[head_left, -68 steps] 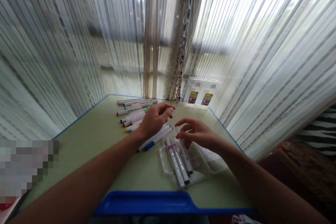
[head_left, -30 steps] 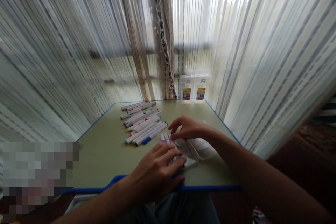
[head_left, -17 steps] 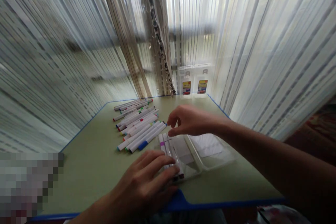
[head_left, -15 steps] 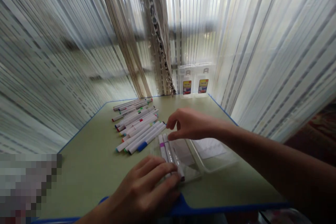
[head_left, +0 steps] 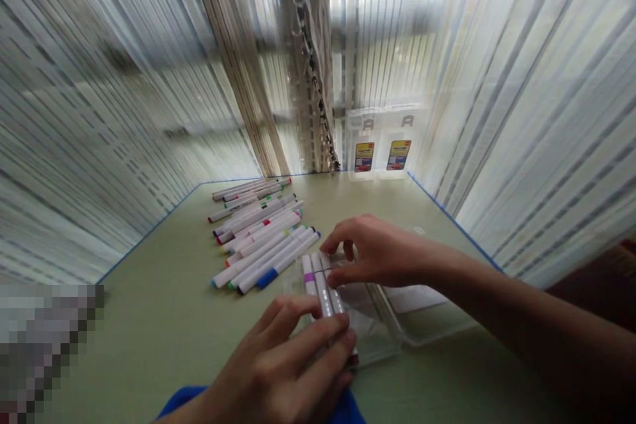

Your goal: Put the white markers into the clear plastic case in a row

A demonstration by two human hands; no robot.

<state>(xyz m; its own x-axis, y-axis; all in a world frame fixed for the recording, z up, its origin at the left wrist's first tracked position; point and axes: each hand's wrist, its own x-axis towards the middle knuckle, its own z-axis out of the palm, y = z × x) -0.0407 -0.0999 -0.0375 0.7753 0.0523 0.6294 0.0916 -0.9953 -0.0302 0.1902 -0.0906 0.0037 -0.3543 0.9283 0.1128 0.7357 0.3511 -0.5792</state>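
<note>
A clear plastic marker case (head_left: 377,338) lies open on the pale green table (head_left: 149,318), with a few white markers (head_left: 322,285) lying side by side in it. My left hand (head_left: 283,371) rests at the near end of the case, its fingers laid flat over the markers' near ends. My right hand (head_left: 372,252) hovers at the far end of the case, fingers curled, thumb and fingertips touching the markers' far ends. Whether it grips one I cannot tell.
Several loose white markers (head_left: 258,238) with coloured caps lie in a fanned row left of the case. Two clear packs with yellow labels (head_left: 382,146) lean at the far edge. Sheer striped curtains (head_left: 497,112) surround the table. A blue edge piece (head_left: 348,407) sits at the near rim.
My left hand left the loose markers and came down onto the near end of the case. My right hand stayed at the far end. The view has tipped down and closer.
</note>
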